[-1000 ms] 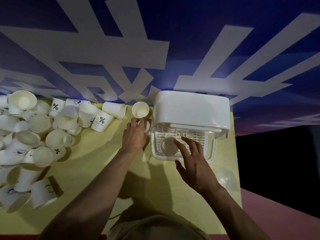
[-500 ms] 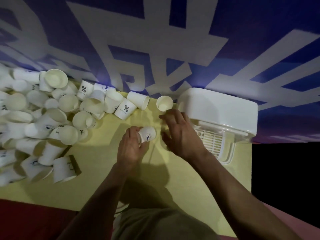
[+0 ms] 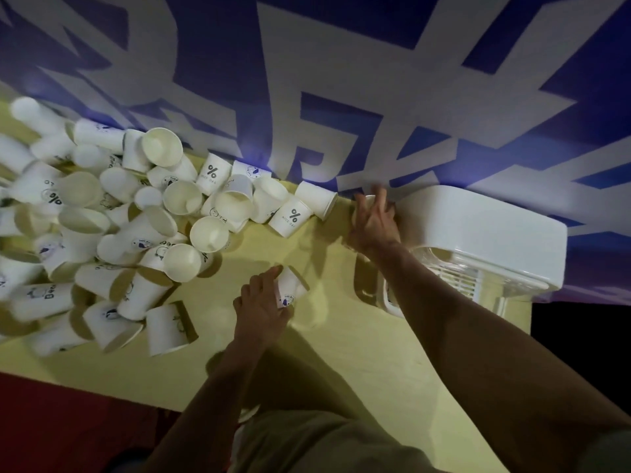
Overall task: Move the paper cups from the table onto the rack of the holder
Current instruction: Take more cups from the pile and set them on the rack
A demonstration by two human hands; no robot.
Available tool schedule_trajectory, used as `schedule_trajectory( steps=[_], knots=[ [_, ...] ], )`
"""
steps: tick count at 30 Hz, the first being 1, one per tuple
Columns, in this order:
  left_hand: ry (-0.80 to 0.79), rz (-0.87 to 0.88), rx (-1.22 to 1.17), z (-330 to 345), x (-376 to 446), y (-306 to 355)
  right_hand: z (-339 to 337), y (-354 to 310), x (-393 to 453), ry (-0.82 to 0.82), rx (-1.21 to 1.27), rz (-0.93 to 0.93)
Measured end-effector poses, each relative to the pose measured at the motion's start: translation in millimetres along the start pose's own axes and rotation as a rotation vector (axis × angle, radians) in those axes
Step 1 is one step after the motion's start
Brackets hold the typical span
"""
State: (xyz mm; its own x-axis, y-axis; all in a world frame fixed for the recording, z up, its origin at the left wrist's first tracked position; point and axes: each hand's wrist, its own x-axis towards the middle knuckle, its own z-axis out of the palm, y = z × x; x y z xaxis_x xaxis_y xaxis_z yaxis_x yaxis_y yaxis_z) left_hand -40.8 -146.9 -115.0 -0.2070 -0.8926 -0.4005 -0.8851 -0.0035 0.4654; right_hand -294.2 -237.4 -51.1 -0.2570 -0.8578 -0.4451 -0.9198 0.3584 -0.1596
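The paper cup (image 3: 290, 291) in hand lies tilted at the centre of the view, mouth toward two o'clock, with the left hand (image 3: 263, 310) curled around its lower side, fingers wrapped on the wall; held this way it looks ready to be carried across to the holder. At one o'clock from it the right hand (image 3: 374, 221) reaches to the table's far edge, where its fingers close over the rim of a second cup (image 3: 366, 200) standing just beside the holder; how firmly it pinches cannot be told, since the fingers are blurred. The likely reason for using both hands is to bring two cups to the rack at once. The holder (image 3: 478, 230), a white box with a rounded top, sits at three o'clock from the held cup, and its slatted rack (image 3: 461, 283) opens toward the person, partly hidden behind the right forearm; whether any cup stands on it cannot be seen. From nine to eleven o'clock a big heap of cups (image 3: 102, 227) lies tumbled on its sides, some printed with a percent sign, so the task seems far from finished. All of this rests on a pale yellow table (image 3: 358, 353), backed by a blue banner with large white characters (image 3: 341, 80), with a dark red floor (image 3: 68, 421) at seven o'clock.
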Motion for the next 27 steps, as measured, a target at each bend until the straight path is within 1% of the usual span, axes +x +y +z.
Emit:
schedule_trajectory(
  steps=[2,6,8,11,14,16,18,22,25,27],
  knots=[
    [-0.031,0.007,0.048,4.2,6.4,3.3,4.6,2.3,3.4,-0.01,0.002,0.009],
    [-0.039,0.102,0.162,12.5,18.4,7.4,8.7,4.1,5.3,-0.013,0.017,0.009],
    [-0.009,0.123,0.154,13.8,24.4,8.5,8.3,3.7,2.6,-0.018,0.043,-0.005],
    [0.051,0.108,0.086,6.8,31.6,16.7,5.9,1.6,-11.6,-0.028,0.075,-0.062],
    [0.12,0.154,-0.021,-6.2,31.3,27.5,0.4,-1.1,-39.1,0.052,0.069,-0.157],
    [0.098,0.206,-0.165,-16.5,29.9,34.2,-6.2,-1.6,-62.6,0.127,0.093,-0.227],
    [0.052,0.235,-0.243,-25.4,26.4,42.3,-13.4,1.9,-88.5,0.181,0.173,-0.259],
    [0.046,0.239,-0.232,-35.2,13.7,65.7,-24.8,25.3,-142.7,0.25,0.284,-0.243],
    [0.079,0.282,-0.203,-39.4,-1.9,91.3,-28.5,51.5,-182.6,0.308,0.319,-0.212],
    [0.073,0.308,-0.213,-40.7,-13.1,110.7,-28.3,71.2,-206.6,0.351,0.35,-0.181]
  ],
)
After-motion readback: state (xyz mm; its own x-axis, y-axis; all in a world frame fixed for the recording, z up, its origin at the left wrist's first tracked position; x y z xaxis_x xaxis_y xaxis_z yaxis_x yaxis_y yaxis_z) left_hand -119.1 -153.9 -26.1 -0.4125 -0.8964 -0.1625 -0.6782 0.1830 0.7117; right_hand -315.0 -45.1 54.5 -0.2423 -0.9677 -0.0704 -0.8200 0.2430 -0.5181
